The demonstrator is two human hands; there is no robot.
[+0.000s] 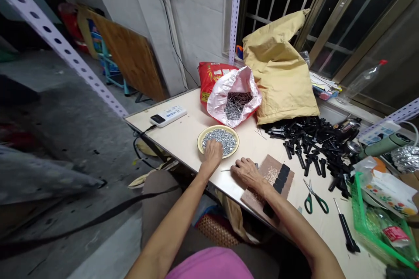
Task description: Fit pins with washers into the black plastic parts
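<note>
My left hand (212, 151) rests on the near edge of a yellow dish (201, 136) filled with small silvery metal pieces, fingers curled down into the pile. My right hand (247, 171) lies knuckles-up on the table just left of a brown perforated board (269, 173) that carries a row of black plastic parts (281, 178). Its fingers are bent together over a thin metal pin (225, 169); what they pinch is hidden.
A pile of black plastic parts (310, 139) spreads to the right. Behind the dish, a pink-white bag of nails (235, 96), a red bag (211, 76) and a tan sack (279, 74). Green-handled scissors (314, 198), a black screwdriver (345, 231), a green basket (360, 226), a white power bank (168, 115).
</note>
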